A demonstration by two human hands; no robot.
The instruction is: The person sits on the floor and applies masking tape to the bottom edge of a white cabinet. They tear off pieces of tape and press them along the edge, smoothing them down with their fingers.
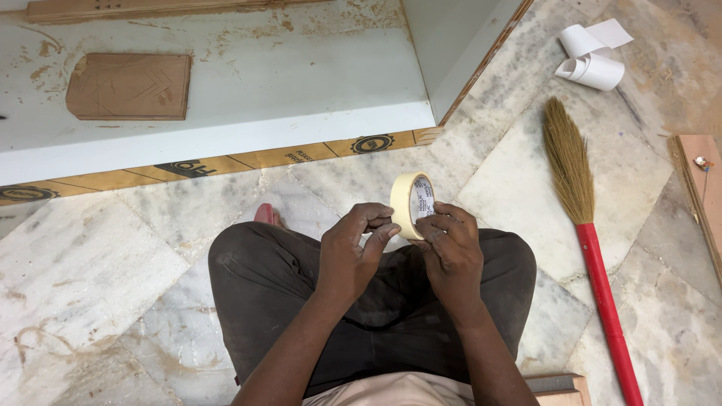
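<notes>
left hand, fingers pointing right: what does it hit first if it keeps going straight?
Probably the tape roll: the left hand points its fingertips at the roll's lower edge, with the right hand just behind, holding it. They look almost touching, though depth is hard to judge from above.

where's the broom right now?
In the head view the broom lies on the marble floor to the person's right, bristles pointing away, just right of the right hand holding the tape roll.

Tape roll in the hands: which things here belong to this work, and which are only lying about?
In use: tape roll, held by right hand; left hand picks at its edge.

Lying about: broom, paper curls, wooden block, white panel.
</notes>
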